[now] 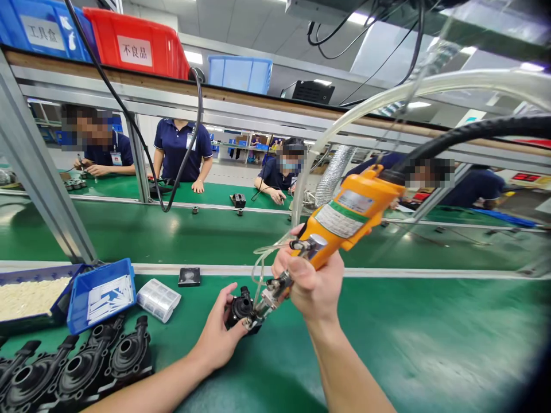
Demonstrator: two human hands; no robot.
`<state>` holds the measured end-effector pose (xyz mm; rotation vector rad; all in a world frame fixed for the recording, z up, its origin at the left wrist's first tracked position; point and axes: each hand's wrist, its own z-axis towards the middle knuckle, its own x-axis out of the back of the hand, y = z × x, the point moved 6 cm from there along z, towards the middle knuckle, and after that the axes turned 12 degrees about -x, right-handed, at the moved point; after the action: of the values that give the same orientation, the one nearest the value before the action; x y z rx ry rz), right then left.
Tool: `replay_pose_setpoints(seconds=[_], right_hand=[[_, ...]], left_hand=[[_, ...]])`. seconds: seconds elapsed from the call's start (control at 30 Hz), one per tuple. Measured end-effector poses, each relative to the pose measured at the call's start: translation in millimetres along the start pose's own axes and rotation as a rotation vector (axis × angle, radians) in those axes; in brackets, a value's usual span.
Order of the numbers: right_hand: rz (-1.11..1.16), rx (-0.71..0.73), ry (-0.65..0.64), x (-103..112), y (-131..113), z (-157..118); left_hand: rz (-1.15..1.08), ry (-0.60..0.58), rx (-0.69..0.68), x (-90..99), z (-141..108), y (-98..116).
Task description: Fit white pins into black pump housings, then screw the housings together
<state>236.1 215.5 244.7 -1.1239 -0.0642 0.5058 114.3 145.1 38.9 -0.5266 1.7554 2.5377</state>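
My right hand [316, 281] is wrapped round an orange power screwdriver [340, 215], held at a slant with its metal nose [271, 298] pointing down and to the left. A black cable and a clear hose run from the tool. On the green bench, my left hand [221, 332] grips a small black pump housing [241, 307], fingers behind it and thumb at the near side. The screwdriver's nose reaches the housing beside my left thumb; its very tip and any screw there are too small to make out.
Several black pump housings [81, 367] stand at the lower left. Behind them are a blue tray [129, 272] of white strips, a bin of cream-coloured parts [34, 292] and a clear plastic box [158, 299]. A black square block [189, 277] lies farther back. Co-workers sit or stand across the bench.
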Motion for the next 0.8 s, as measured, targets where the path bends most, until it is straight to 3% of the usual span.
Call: replay_pose_setpoints(seconds=[0.37,0.6,0.7,0.8], right_hand=[[-0.116,-0.054,0.075,-27,-5,-3],[-0.130,-0.049,0.113,-13,-1,-3],[-0.145,-0.050,0.094,2,-13,-1],[-0.172,-0.063,0.091,21,-30,-3]], left_hand=[[-0.012,-0.002,-0.039,0.9,3,7],[0.085,0.032,-0.066,8.4,-6,-19],[0.171,0.051,-0.121,12.2,-4,-34],[0.267,0.034,-0.176,16.9,10,-33]])
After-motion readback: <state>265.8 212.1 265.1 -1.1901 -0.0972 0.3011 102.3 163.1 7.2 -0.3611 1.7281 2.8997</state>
